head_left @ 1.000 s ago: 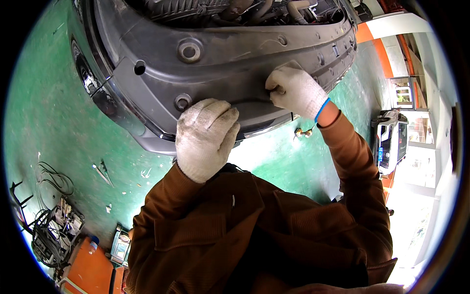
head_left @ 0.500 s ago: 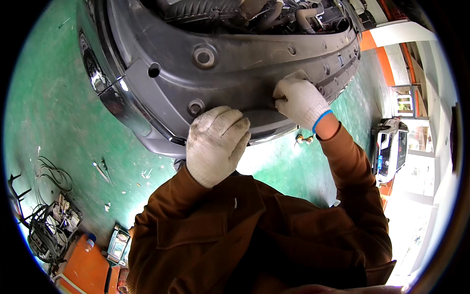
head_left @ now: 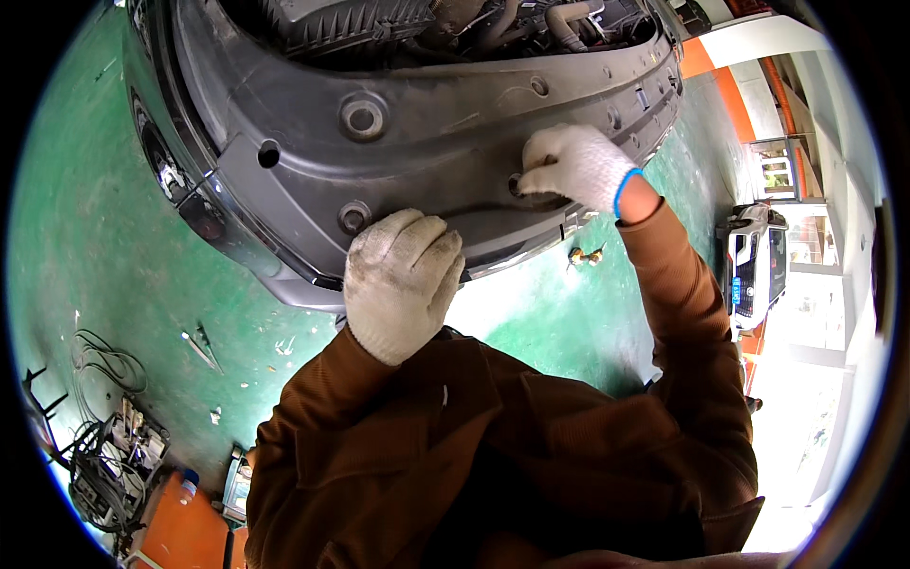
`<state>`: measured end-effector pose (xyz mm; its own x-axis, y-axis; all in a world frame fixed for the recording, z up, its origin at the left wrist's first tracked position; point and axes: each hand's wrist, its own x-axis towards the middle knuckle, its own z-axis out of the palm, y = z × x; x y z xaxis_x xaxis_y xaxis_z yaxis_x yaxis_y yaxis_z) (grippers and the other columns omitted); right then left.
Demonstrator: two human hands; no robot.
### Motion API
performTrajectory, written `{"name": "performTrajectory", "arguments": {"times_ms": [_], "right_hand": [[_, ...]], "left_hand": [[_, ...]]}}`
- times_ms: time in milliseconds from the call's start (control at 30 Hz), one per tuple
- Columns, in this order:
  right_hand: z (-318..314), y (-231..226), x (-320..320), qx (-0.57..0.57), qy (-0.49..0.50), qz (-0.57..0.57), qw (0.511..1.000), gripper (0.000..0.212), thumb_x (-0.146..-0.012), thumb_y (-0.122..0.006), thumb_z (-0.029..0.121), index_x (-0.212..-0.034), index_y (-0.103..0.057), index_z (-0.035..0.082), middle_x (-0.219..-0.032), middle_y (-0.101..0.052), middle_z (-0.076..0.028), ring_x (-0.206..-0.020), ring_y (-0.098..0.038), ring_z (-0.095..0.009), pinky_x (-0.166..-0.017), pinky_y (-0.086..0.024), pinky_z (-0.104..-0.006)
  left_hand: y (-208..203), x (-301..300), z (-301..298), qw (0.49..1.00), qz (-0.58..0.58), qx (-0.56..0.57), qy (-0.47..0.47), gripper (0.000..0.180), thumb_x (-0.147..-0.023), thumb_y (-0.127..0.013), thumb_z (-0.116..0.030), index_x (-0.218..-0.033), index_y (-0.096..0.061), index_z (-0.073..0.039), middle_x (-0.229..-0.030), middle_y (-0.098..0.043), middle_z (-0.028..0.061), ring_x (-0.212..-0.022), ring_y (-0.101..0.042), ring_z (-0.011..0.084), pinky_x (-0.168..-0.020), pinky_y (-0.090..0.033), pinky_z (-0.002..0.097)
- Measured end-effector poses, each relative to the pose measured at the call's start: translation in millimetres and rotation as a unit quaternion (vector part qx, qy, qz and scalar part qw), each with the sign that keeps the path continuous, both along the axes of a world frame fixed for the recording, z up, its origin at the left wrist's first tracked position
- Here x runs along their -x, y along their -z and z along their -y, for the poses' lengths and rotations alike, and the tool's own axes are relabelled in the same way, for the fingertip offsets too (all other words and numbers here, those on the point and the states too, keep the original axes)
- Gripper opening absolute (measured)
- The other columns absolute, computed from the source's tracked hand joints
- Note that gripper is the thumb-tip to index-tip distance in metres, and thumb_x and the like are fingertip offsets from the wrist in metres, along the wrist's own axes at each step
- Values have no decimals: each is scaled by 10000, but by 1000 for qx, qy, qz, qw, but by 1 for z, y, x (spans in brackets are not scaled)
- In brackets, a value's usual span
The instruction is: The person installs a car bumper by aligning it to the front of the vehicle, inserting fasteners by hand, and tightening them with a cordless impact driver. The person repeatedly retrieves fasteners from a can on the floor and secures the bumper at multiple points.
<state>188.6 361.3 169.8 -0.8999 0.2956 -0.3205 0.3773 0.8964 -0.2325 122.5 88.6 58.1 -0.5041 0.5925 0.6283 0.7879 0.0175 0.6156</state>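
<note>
A dark grey plastic cover (head_left: 427, 142) spans the front of a car beneath its open engine bay. Over its right part is my right hand (head_left: 580, 169), in a white knit glove with a blue cuff. Its fingers are bent, with the thumb tip against a small round dark fastener (head_left: 515, 185); whether that sits in the cover or between the fingers, I cannot tell. My left hand (head_left: 400, 289), in a soiled white glove, is curled at the cover's front edge, fingertips hidden. Just left of it, another round fastener (head_left: 354, 218) sits in a recess.
Engine parts and hoses (head_left: 569, 27) lie beyond the cover. An open hole (head_left: 269, 154) is at its left. Cables and tools (head_left: 114, 474) lie near an orange box (head_left: 185, 526) at the lower left. A white car (head_left: 756, 261) stands at the far right on the green floor.
The view has shifted, so the car sits further left. My right hand has drawn slightly back, uncovering the small round fastener by its thumb. My left hand stays at the front edge.
</note>
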Motion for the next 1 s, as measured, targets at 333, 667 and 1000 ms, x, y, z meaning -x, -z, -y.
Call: {"name": "performTrajectory", "arguments": {"times_ms": [333, 667, 1000], "right_hand": [[17, 4, 23, -112, -18, 128, 985, 311, -751, -835, 318, -847, -796, 25, -891, -753, -242, -916, -736, -429, -845, -573, -509], [-4, -13, 14, 14, 153, 41, 987, 555, -860, -852, 501, -900, -734, -40, -607, -655, -158, -495, -641, -254, -538, -523, -426], [-20, 7, 23, -77, -18, 254, 964, 579, -873, -762, 591, -871, -808, 14, -702, -728, -150, -700, -722, -315, -693, -553, -468]], "left_hand": [[-2, -4, 9, 999, 24, 28, 14, 231, -801, -815, -190, -998, -789, -71, -1136, -721, 52, -1123, -676, 278, -945, -564, 455], [-7, 3, 17, 997, 11, 39, 60, 208, -824, -782, -169, -974, -756, -27, -1109, -711, 102, -1095, -682, 323, -929, -571, 466], [-2, -3, 26, 998, -9, 27, 56, 275, -811, -829, -134, -1054, -769, -20, -1260, -691, 113, -1215, -638, 355, -1016, -549, 489]]}}
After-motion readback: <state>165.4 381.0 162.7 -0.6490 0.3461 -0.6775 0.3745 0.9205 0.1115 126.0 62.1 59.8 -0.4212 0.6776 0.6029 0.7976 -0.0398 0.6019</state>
